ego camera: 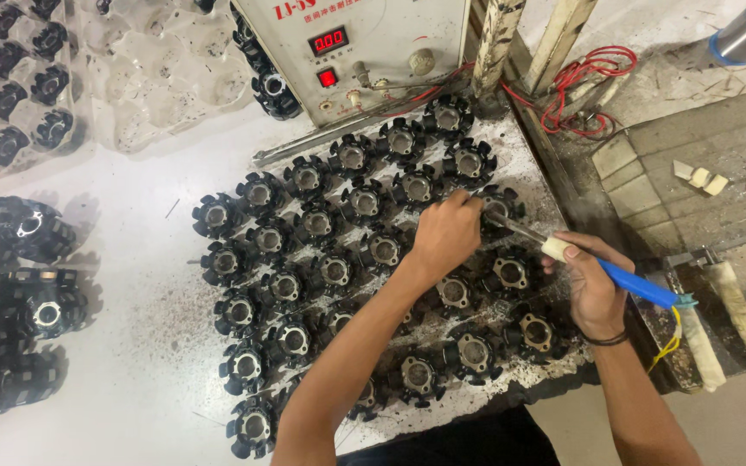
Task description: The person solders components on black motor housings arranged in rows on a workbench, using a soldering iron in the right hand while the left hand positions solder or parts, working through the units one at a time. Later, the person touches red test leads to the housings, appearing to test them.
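**Soldering iron at the far-right stator, rows laid out across the surface**

I see my right hand (593, 289) wrapped closed around the blue handle of a soldering iron (615, 276), thumb pressed on the pale collar, the metal tip angled up and left from that grip. The tip meets the black stator (501, 205) lying just beyond my left hand (446, 231), whose fingers are curled shut and pinched at that same part; what they pinch is too small for me to tell.

I judge the work to be mid-batch. The iron sits at the right end of the array of stators (321, 259), which spreads left of and nearer than both grips in rough rows. I cannot tell from here which ones are already soldered and which are not.

The surface (131, 345) is white, scuffed and peppered with dark specks around the parts. Well to the left of my left hand lie stacked black stators (28, 293). Farther off, beyond the array, stands a cream control box (364, 43) with a red digital readout, clear plastic trays (157, 69) left of it. To the far right, red wires (589, 86) coil on a dusty grey bench.
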Tool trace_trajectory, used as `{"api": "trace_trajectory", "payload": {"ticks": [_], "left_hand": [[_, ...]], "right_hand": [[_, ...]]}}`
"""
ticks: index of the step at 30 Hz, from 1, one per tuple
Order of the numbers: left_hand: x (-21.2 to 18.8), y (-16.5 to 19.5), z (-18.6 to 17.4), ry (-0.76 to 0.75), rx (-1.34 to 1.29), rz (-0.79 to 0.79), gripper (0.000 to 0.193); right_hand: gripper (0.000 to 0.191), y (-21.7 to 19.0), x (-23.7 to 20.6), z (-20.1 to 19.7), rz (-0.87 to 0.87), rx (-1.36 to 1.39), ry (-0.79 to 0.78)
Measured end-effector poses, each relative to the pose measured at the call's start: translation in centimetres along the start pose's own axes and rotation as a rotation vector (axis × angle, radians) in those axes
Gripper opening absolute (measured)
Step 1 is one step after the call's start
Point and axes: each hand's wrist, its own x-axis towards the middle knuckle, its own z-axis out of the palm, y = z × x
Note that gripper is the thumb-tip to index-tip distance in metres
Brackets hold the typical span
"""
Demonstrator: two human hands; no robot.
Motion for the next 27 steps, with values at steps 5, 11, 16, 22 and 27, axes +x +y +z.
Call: {"api": "trace_trajectory", "payload": {"ticks": [5,11,16,22,27], "left_hand": [[0.0,0.7,-1.2,0.033,-0.074,-0.032,0.008],[-3.3,2.0,-3.2,0.143,-0.136,-0.031,0.008],[-2.1,1.5,-2.1,0.163,-0.135,-0.016,0.015],[-2.1,2.4,-2.9,0.105,-0.094,-0.082,0.012],[-6.2,5.6,-3.4,-0.063,-0.195,-0.025,0.031]], "right_hand": [[0.025,-1.8,-0.1,-1.0,-0.08,0.067,-0.036],[0.025,-2.3,-4.7,-3.4,-0.149,0.102,0.028],[0.028,-1.0,-4.2,-2.5,-0.078,0.038,0.096],[0.027,-0.8,-2.3,-1.0,0.0,0.042,0.033],[0.029,-1.9,-7.0,-3.2,-0.048,0.062,0.069]]}}
